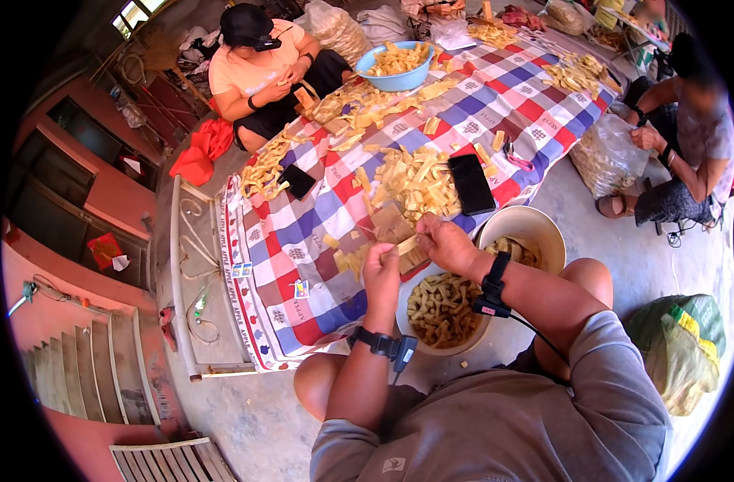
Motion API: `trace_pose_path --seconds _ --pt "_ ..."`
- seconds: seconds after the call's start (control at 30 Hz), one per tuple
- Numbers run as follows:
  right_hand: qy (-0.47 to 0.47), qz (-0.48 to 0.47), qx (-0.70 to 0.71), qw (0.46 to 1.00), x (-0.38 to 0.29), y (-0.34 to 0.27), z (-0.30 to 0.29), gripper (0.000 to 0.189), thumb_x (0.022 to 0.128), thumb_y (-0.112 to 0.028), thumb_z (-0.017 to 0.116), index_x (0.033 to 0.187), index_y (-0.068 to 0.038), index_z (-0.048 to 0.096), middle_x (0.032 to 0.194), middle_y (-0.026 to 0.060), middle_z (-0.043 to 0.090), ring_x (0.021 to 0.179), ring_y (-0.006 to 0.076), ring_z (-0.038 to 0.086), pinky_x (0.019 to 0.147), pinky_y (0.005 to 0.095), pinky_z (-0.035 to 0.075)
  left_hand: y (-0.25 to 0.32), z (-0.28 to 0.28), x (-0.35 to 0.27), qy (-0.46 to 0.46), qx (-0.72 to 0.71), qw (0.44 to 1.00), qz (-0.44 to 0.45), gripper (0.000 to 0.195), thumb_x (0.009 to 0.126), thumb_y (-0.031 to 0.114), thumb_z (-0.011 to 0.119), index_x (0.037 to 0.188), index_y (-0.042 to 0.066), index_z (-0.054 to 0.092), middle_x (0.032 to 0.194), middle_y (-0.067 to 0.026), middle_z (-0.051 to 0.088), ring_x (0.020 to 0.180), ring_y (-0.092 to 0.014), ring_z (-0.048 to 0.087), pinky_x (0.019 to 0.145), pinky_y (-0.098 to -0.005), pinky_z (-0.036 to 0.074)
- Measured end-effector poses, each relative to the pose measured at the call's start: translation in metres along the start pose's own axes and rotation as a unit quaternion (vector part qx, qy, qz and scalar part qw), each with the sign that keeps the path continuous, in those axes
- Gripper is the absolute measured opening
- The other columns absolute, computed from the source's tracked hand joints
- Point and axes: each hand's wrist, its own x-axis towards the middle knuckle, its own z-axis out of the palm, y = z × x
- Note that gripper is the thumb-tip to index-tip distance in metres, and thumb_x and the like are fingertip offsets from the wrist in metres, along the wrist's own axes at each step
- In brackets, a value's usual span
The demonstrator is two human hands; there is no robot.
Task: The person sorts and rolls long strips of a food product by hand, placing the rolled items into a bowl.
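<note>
My left hand (382,268) and my right hand (444,242) meet above the near edge of the table. Between their fingertips stretches a flat, pale yellow strip (408,246), one end pinched in each. Beneath them lies a wooden board (393,225), partly hidden by the hands. A heap of similar yellow strips and pieces (416,181) spreads just beyond it. Below my wrists, between my knees, a white tub (402,313) holds many short, knotted or rolled yellow pieces (444,307). A cream bucket (519,220) to its right has some pieces at the bottom.
A checked tablecloth (333,211) covers the table. A black smartphone (472,184) lies right of the heap, another phone (296,182) to the left. Pink-handled scissors (517,160) and a blue basin (397,80) are farther off. Two people sit nearby; a green-and-yellow sack (677,346) stands right.
</note>
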Motion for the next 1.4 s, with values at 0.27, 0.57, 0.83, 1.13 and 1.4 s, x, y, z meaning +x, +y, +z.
trace_pose_path --seconds 0.27,0.57,0.83,1.13,1.4 --pt "-0.066 0.035 -0.152 0.985 -0.01 0.012 0.008 0.013 0.089 -0.014 0.06 0.096 -0.004 0.055 0.079 0.0221 0.065 0.077 0.0417 0.065 0.067 0.048 0.05 -0.024 -0.007 0.008 0.039 0.177 0.983 0.028 0.016 0.094 0.01 0.057 0.107 0.001 0.059 0.076 -0.003 0.057 0.062 -0.006 0.051 0.054 -0.0228 0.041" --pt "-0.076 0.021 -0.045 0.996 -0.029 -0.017 -0.035 0.027 0.087 -0.014 0.062 0.11 -0.003 0.054 0.08 0.0172 0.066 0.079 0.0378 0.066 0.069 0.0453 0.051 0.028 -0.007 -0.028 -0.053 -0.066 0.984 -0.158 0.018 0.098 0.02 0.06 0.106 0.005 0.055 0.083 -0.0082 0.065 0.055 -0.014 0.059 0.053 -0.027 0.05" --pt "-0.123 0.071 0.272 0.952 -0.034 -0.043 -0.049 0.024 0.091 0.003 0.059 0.114 -0.001 0.053 0.079 0.0012 0.061 0.076 0.0065 0.055 0.066 0.0252 0.046 0.06 0.025 -0.069 -0.267 0.0 0.963 -0.035 0.035 0.096 0.015 0.061 0.128 0.002 0.055 0.12 -0.0037 0.063 0.109 -0.011 0.057 0.096 -0.027 0.045" --pt "-0.073 0.058 0.242 0.966 -0.029 -0.03 -0.063 0.012 0.091 0.0 0.06 0.103 -0.001 0.057 0.082 0.0 0.061 0.077 0.0062 0.056 0.066 0.0248 0.047 0.045 0.03 -0.068 -0.296 -0.097 0.942 -0.127 0.026 0.095 0.008 0.057 0.12 0.002 0.052 0.093 -0.0041 0.063 0.076 -0.011 0.059 0.076 -0.0277 0.048" --pt "-0.064 0.027 0.089 0.994 -0.03 -0.041 -0.082 0.013 0.085 -0.011 0.058 0.09 0.0 0.065 0.074 0.0156 0.063 0.077 0.0248 0.065 0.072 0.0367 0.052 0.073 0.012 -0.059 -0.196 -0.101 0.975 0.012 0.023 0.089 -0.004 0.055 0.109 0.008 0.054 0.079 -0.0013 0.054 0.057 -0.005 0.042 0.053 -0.021 0.034"
